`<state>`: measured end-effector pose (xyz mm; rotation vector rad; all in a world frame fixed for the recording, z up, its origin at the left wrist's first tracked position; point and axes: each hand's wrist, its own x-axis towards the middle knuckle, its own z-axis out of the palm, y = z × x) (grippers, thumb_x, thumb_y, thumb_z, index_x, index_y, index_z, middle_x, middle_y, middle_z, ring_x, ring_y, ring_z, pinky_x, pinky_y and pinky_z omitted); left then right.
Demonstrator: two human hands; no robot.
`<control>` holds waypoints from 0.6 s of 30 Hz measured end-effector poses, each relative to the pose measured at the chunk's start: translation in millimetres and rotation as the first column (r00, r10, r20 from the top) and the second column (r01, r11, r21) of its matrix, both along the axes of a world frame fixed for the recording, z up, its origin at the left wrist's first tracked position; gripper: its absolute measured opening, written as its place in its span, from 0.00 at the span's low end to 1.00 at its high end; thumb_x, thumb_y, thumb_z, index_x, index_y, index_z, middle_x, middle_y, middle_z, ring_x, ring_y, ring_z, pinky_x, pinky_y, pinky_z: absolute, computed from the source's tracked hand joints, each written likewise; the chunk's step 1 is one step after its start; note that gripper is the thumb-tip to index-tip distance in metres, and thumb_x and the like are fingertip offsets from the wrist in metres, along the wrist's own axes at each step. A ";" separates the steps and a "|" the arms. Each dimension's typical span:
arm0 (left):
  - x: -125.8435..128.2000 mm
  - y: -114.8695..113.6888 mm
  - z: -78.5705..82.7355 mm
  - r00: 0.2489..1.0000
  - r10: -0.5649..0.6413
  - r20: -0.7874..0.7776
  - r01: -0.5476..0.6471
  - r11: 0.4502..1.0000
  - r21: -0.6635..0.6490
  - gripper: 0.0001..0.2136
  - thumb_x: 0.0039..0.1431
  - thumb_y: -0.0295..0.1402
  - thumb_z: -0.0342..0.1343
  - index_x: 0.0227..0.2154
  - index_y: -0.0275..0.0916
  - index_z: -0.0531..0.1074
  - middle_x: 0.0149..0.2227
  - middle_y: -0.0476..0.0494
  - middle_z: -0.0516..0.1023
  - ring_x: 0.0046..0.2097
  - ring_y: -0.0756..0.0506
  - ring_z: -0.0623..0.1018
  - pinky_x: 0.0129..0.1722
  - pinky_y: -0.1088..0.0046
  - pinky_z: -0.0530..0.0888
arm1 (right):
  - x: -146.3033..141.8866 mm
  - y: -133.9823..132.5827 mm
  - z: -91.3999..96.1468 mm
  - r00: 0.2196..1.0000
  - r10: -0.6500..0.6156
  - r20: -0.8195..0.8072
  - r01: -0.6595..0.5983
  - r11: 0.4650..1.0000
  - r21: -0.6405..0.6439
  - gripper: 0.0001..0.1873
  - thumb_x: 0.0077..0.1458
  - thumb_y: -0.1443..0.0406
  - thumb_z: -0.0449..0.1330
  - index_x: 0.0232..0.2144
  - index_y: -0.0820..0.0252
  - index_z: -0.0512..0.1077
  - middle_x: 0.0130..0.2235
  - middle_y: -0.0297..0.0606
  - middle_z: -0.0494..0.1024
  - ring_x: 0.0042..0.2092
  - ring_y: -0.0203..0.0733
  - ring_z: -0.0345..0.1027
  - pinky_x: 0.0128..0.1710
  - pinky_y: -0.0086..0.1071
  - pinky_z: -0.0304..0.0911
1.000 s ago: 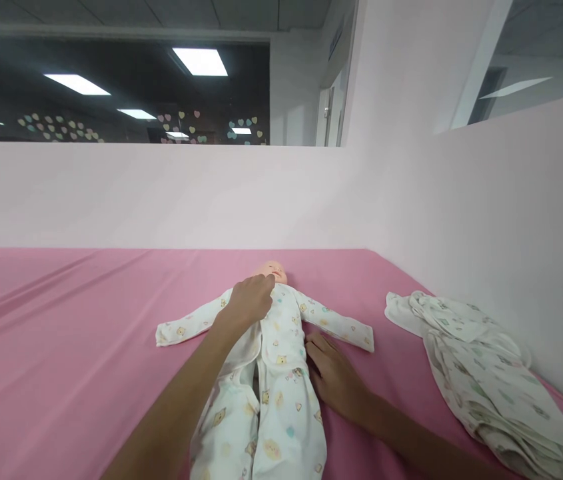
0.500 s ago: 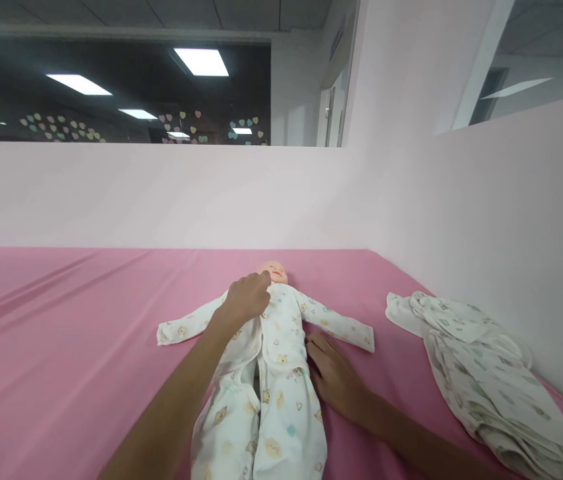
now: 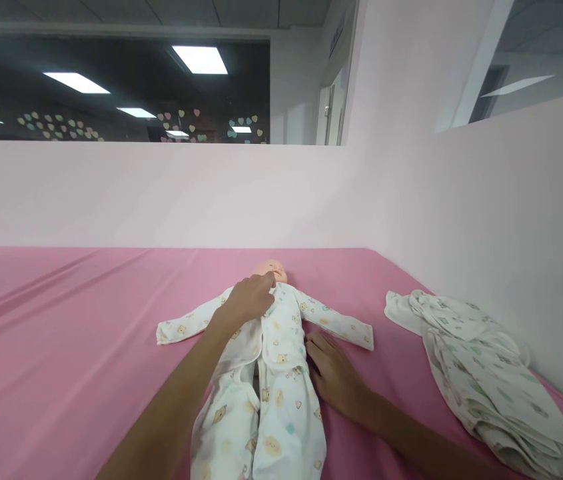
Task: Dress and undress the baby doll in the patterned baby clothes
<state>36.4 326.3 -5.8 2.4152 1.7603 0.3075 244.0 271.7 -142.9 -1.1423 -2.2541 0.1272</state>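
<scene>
A baby doll [image 3: 275, 269] lies on its back, head away from me. It wears a white baby jacket [image 3: 284, 327] printed with small bears, its sleeves stretched out to both sides, and matching trousers [image 3: 288, 427]. My left hand [image 3: 251, 298] is at the jacket's neckline, just under the doll's chin, with its fingers closed on the cloth there. At the doll's side, below the sleeve on the right, my right hand [image 3: 334, 373] rests with curled fingers against the jacket's side edge. Its fingertips are partly hidden. The jacket's front edges part above the trousers.
A pink sheet [image 3: 61, 347] covers the surface under the doll. Folded white printed cloths [image 3: 491, 373] lie at the right, near the side wall [image 3: 521, 213]. Behind the doll a pale wall [image 3: 161, 193] rises to a window [image 3: 126, 90].
My left hand has shifted slightly to the right along the neckline, towards the doll's chin. My right hand and the clothes have hardly moved.
</scene>
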 end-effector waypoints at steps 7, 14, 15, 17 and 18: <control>-3.6 -17.8 18.9 0.995 0.039 0.092 -0.025 0.989 -0.149 0.16 0.53 0.32 0.48 0.46 0.44 0.64 0.40 0.46 0.76 0.38 0.44 0.75 0.29 0.72 0.64 | 0.8 -0.7 -0.2 1.000 0.023 -0.013 -0.023 1.000 0.007 0.07 0.58 0.73 0.52 0.30 0.57 0.63 0.37 0.40 0.69 0.38 0.44 0.62 0.37 0.40 0.64; -16.8 -23.2 24.4 0.997 0.055 -0.048 -0.063 0.978 -0.198 0.16 0.48 0.38 0.53 0.20 0.40 0.49 0.20 0.53 0.55 0.22 0.52 0.56 0.24 0.70 0.51 | 0.2 -1.2 1.6 1.000 0.007 0.001 -0.007 1.000 -0.010 0.07 0.57 0.73 0.52 0.31 0.58 0.64 0.38 0.41 0.70 0.39 0.45 0.62 0.39 0.41 0.64; -17.4 -24.2 25.4 0.999 0.032 -0.039 -0.040 0.976 -0.214 0.17 0.47 0.38 0.54 0.19 0.40 0.48 0.20 0.54 0.52 0.21 0.52 0.53 0.24 0.70 0.50 | 0.0 -1.6 2.3 1.000 0.006 0.002 -0.006 1.000 -0.013 0.06 0.57 0.73 0.52 0.31 0.58 0.64 0.38 0.41 0.70 0.39 0.45 0.62 0.38 0.41 0.64; -16.4 -27.5 28.2 1.000 0.000 0.007 0.002 0.968 -0.250 0.16 0.46 0.37 0.54 0.20 0.40 0.50 0.20 0.54 0.53 0.22 0.53 0.53 0.23 0.70 0.50 | -0.3 -2.3 3.4 1.000 0.007 0.000 -0.007 1.000 -0.010 0.06 0.58 0.73 0.52 0.31 0.58 0.65 0.38 0.41 0.70 0.39 0.45 0.62 0.38 0.41 0.64; -15.1 -29.6 29.9 0.999 -0.009 0.032 0.018 0.962 -0.272 0.14 0.46 0.37 0.55 0.20 0.40 0.52 0.21 0.54 0.55 0.22 0.53 0.54 0.23 0.71 0.51 | -0.3 -2.5 3.6 1.000 0.010 -0.002 -0.010 1.000 -0.005 0.06 0.58 0.72 0.52 0.31 0.58 0.65 0.38 0.41 0.70 0.39 0.45 0.63 0.38 0.41 0.64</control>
